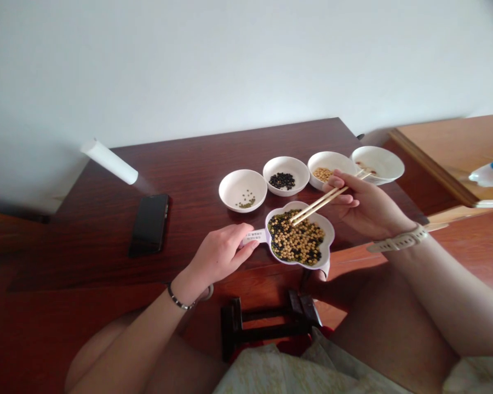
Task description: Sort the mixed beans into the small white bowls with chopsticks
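Gripping the handle (254, 236) with closed fingers of our left hand (219, 253), we hold the dish (327, 230) just below the centre of the frame. Fingers of our right hand (363, 205) are clamped on the chopsticks (320, 206), whose tips touch the mixed beans (298, 241). The dish looks light and rather stiff; its handle gives the surest hold. The beans are probably hard and slippery, best pinched around their middle. White bowls (285, 166) stand behind.

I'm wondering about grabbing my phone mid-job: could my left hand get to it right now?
Probably yes: the phone lies nearby with clear tabletop between, though the left hand would first have to release the dish's handle.
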A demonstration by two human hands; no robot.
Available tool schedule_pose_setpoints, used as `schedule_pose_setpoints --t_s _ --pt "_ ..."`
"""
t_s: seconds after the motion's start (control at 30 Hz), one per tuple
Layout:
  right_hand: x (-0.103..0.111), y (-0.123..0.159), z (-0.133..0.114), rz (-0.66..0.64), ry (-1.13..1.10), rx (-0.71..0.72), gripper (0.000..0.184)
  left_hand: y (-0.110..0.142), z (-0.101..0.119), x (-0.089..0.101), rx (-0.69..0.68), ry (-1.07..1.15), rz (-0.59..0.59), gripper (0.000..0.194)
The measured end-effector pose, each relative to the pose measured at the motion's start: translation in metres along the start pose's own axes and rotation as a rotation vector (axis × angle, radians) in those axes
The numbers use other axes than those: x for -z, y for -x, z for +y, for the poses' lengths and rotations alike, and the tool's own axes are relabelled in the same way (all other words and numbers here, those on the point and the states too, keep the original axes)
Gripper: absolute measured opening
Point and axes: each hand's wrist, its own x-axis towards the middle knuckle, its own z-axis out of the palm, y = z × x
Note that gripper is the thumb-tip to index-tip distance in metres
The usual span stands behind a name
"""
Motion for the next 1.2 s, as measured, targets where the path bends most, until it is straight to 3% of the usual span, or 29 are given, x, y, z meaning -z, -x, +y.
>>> schedule_pose_setpoints --t_s 0.13,0.33,0.5,0.8,1.07,1.2 --pt "-0.015 -0.013 0.0 -0.016 -0.282 0.013 0.027 0.001 0.0 0.0 -0.008 -0.007 0.009 0.023" --pt "-0.034 -0.034 0.016 0.133 -0.043 0.305 0.031 0.002 0.0 -0.001 -0.013 -0.016 0.006 0.025" --pt "-0.038 -0.036 0.023 0.126 0.039 0.4 0.037 0.003 0.0 -0.001 -0.004 -0.032 -0.015 0.028" --pt "-0.023 -0.009 0.013 0.039 0.205 0.305 0.045 0.004 -0.001 -0.002 -0.002 -0.007 -0.003 0.027" --pt "-0.004 0.019 0.021 -0.2 0.424 -0.007 0.042 0.001 0.0 0.0 0.002 -0.018 -0.016 0.025" --pt "0.011 0.023 0.017 -0.151 0.482 0.024 0.043 0.0 0.001 0.0 -0.011 -0.024 -0.007 0.024"
